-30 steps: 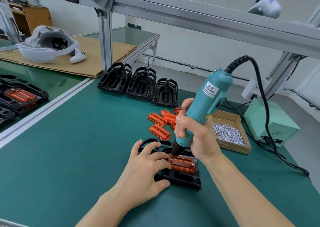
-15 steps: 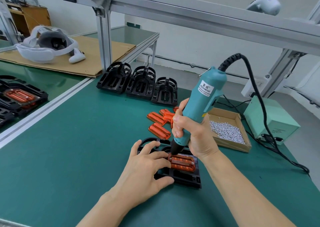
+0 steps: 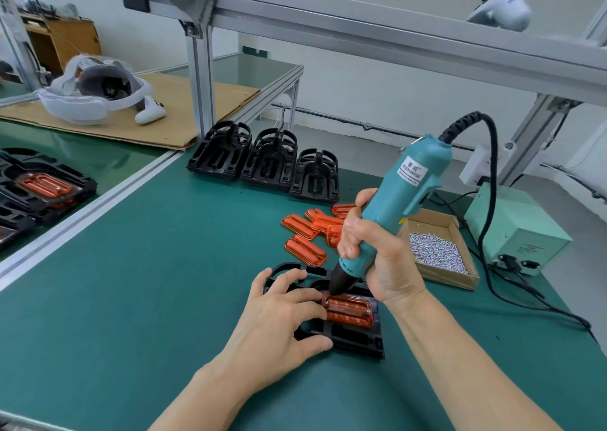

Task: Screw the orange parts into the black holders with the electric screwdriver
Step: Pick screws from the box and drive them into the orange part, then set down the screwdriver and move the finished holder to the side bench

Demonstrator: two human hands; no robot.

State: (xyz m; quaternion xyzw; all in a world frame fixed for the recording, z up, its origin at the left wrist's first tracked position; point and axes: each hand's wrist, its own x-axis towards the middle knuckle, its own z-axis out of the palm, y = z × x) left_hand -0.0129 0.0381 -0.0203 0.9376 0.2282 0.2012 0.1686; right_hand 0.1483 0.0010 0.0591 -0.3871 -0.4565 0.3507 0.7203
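A black holder [image 3: 358, 343] lies flat on the green table in front of me, with an orange part [image 3: 349, 310] seated in it. My left hand [image 3: 279, 325] presses on the holder's left side, fingers spread and thumb against its near edge. My right hand [image 3: 381, 260] grips the teal electric screwdriver [image 3: 399, 200], tilted, its black tip at the orange part's upper left corner. Screw heads show at the part's left and right ends. Several loose orange parts [image 3: 308, 233] lie behind the holder.
Three stacks of black holders [image 3: 269, 164] stand at the back. An open cardboard box of screws [image 3: 437, 253] sits right, beside a pale green power unit [image 3: 512, 230] with trailing black cable. Finished holders [image 3: 42, 187] lie far left. An aluminium frame beam [image 3: 394, 33] crosses overhead.
The screwdriver with my right hand has shifted slightly left and tilted more upright, its tip staying at the orange part's upper left corner. My left hand has stayed put.
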